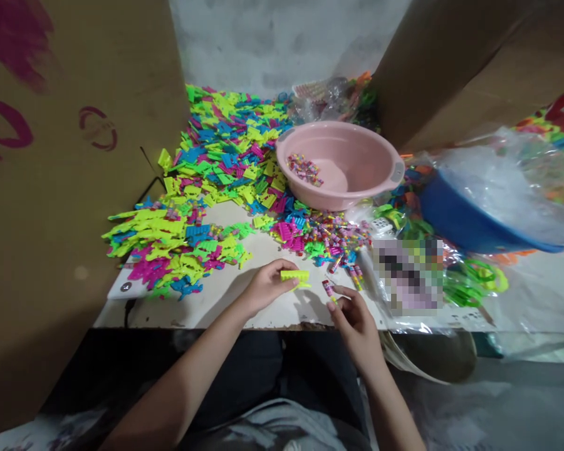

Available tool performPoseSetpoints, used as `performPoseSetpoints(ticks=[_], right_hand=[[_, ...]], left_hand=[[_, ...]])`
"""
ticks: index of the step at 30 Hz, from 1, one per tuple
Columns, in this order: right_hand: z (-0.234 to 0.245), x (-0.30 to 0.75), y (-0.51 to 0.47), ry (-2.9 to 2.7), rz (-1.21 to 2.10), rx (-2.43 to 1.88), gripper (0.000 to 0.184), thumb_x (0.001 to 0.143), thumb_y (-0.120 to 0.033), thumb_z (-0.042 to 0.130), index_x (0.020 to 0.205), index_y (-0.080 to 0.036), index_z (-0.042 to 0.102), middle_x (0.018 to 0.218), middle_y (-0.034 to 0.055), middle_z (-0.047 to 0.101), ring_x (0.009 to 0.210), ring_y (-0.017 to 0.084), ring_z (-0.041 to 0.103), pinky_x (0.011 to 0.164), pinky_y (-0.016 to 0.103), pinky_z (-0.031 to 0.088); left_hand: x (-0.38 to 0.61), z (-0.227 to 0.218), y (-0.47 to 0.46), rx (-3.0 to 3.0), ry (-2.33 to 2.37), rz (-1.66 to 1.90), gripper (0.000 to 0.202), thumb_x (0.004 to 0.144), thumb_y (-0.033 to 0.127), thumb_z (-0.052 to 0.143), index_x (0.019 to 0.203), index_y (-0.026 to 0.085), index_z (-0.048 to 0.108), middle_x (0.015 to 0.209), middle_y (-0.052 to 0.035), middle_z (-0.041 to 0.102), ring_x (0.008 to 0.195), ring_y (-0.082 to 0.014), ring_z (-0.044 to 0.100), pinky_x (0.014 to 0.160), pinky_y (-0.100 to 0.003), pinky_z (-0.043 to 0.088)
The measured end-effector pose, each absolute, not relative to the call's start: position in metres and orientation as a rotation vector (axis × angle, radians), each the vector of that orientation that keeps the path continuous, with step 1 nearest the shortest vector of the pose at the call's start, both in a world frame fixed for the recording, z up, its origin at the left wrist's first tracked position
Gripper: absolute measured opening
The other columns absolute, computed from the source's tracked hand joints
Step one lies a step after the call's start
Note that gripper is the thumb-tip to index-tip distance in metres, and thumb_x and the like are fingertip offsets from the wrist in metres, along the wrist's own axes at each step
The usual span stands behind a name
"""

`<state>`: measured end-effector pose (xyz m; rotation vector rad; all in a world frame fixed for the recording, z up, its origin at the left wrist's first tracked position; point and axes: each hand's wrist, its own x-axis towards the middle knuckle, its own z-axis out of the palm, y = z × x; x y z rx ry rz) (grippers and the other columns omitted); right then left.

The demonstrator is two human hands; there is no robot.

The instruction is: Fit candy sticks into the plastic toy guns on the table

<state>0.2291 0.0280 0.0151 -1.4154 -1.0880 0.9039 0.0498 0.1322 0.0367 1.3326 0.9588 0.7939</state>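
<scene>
My left hand [266, 287] is closed on a ribbed yellow plastic toy piece [294, 275], held just above the white tabletop [267, 313]. To its right, my right hand [356, 318] pinches a small tube with a red printed label [328, 287] between thumb and fingers. The tube and the yellow piece are apart. Just beyond my hands lies a heap of similar small tubes [338, 233], with pink ribbed pieces [289, 233] beside it. A pile of mostly yellow pieces [169, 225] lies left of my left hand.
Behind the hands stands a pink basin [338, 197] with some small tubes inside. Bright plastic pieces [230, 144] are heaped toward the wall. Large cardboard boxes [89, 207] flank the table. On the right are a blue basin [479, 219], clear plastic bags and green loops [482, 279].
</scene>
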Motion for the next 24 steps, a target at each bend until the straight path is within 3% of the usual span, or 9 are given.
performPoseSetpoints(ticks=[6,9,12,15,19,24], right_hand=[[0.026,0.224,0.021,-1.015,1.204,-1.227,0.034,0.087,-0.054,0.063,0.098,-0.022,0.059,0.08,0.0031,0.065,0.071,0.018,0.059,0.067,0.031,0.048],[0.031,0.22,0.014,-1.067,1.236,-1.208,0.03,0.09,-0.053,0.06,0.094,-0.023,0.061,0.081,0.0018,0.061,0.075,0.017,0.055,0.072,0.03,0.046],[0.036,0.215,0.009,-1.126,1.257,-1.208,0.03,0.095,-0.052,0.053,0.102,-0.024,0.06,0.074,-0.0015,0.049,0.07,0.016,0.046,0.068,0.028,0.041],[0.041,0.21,0.006,-1.145,1.26,-1.204,0.031,0.096,-0.052,0.05,0.106,-0.025,0.06,0.075,-0.0015,0.047,0.069,0.016,0.044,0.066,0.027,0.04],[0.047,0.203,0.007,-1.174,1.195,-1.21,0.029,0.095,-0.051,0.054,0.097,-0.023,0.063,0.075,-0.0008,0.053,0.064,0.014,0.045,0.063,0.025,0.042],[0.054,0.194,0.002,-1.296,1.068,-1.283,0.021,0.094,-0.042,0.059,0.091,-0.022,0.065,0.078,0.0014,0.066,0.069,0.015,0.059,0.066,0.026,0.048]], left_hand=[[0.034,0.051,0.1,0.822,0.807,0.816,0.04,0.063,0.043,0.084,0.086,0.017,0.064,0.081,-0.0032,0.066,0.077,-0.0167,0.064,0.075,-0.031,0.052],[0.03,0.058,0.09,0.659,0.771,0.773,0.046,0.054,0.035,0.091,0.087,0.016,0.065,0.077,-0.0004,0.065,0.072,-0.0129,0.062,0.07,-0.024,0.049],[0.026,0.063,0.081,0.639,0.809,0.718,0.048,0.05,0.031,0.094,0.084,0.016,0.063,0.076,0.0009,0.065,0.071,-0.0119,0.062,0.068,-0.022,0.048],[0.023,0.066,0.074,0.612,0.879,0.724,0.046,0.052,0.034,0.092,0.082,0.017,0.062,0.074,0.0028,0.063,0.069,-0.0101,0.059,0.065,-0.02,0.045],[0.018,0.067,0.068,0.672,0.92,0.771,0.046,0.058,0.039,0.089,0.09,0.017,0.064,0.075,0.0031,0.062,0.069,-0.01,0.058,0.065,-0.02,0.043],[0.016,0.07,0.062,0.873,0.978,0.811,0.04,0.064,0.042,0.084,0.086,0.018,0.06,0.074,0.0036,0.062,0.066,-0.011,0.057,0.064,-0.022,0.048]])
